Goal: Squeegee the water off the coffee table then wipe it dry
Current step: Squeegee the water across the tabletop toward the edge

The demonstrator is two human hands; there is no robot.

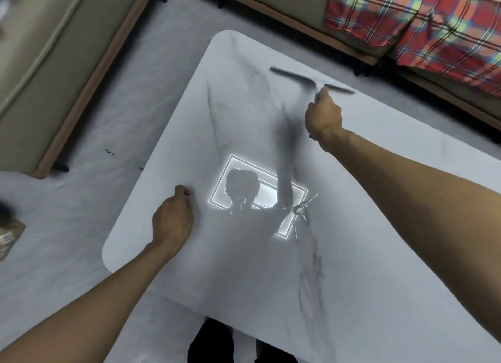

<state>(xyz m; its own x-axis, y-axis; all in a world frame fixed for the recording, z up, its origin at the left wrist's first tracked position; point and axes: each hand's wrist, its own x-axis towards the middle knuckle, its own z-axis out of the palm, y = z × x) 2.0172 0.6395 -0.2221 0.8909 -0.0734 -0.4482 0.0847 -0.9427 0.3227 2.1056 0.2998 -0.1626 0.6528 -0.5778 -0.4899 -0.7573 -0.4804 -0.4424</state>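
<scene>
A glossy white marble-look coffee table (352, 254) fills the middle of the view and mirrors a ceiling light and my silhouette. My right hand (324, 118) grips the handle of a dark squeegee (295, 76), whose long blade lies on the tabletop near the far edge. The blade is blurred. My left hand (173, 219) rests on the table near its left edge, fingers curled, holding nothing. A thin streak of water (301, 209) glints beside the light's reflection.
A beige sofa (40, 64) runs along the left, and another with red plaid cushions (406, 18) stands behind the table. Pale floor (81, 213) surrounds the table. A brown box (8, 238) lies at the left edge. My dark-clothed legs (217, 343) show below the table's near edge.
</scene>
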